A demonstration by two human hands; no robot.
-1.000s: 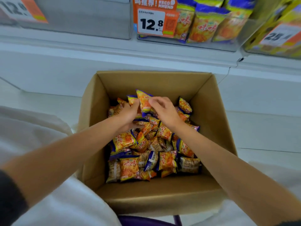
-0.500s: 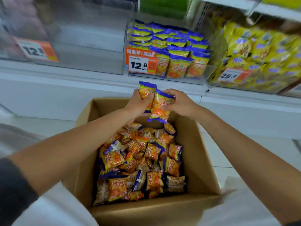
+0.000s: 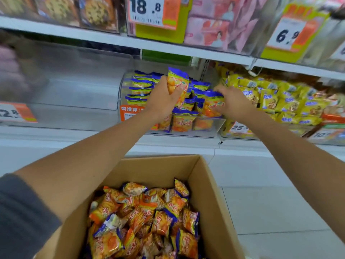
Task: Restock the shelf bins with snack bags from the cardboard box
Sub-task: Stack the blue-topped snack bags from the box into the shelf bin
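The open cardboard box (image 3: 209, 176) sits low in front of me, full of several orange-and-blue snack bags (image 3: 149, 217). My left hand (image 3: 164, 98) grips one such snack bag (image 3: 176, 81) upright over the clear shelf bin (image 3: 214, 128). That bin holds rows of the same bags. My right hand (image 3: 231, 103) holds another orange-and-blue bag (image 3: 212, 103) at the bin's right side, just above its front row. Both arms reach from the box up to the middle shelf.
A clear bin (image 3: 74, 86) left of the stocked one looks bare, with an orange price tag (image 3: 16, 113). Yellow snack bags (image 3: 276, 101) fill the bin to the right. The upper shelf (image 3: 168, 47) carries other goods and price cards. White floor tiles (image 3: 270, 202) lie right of the box.
Both hands have lifted a bag each out of the box and carried them up and forward to the shelf bin. The view has tilted up towards the shelves.
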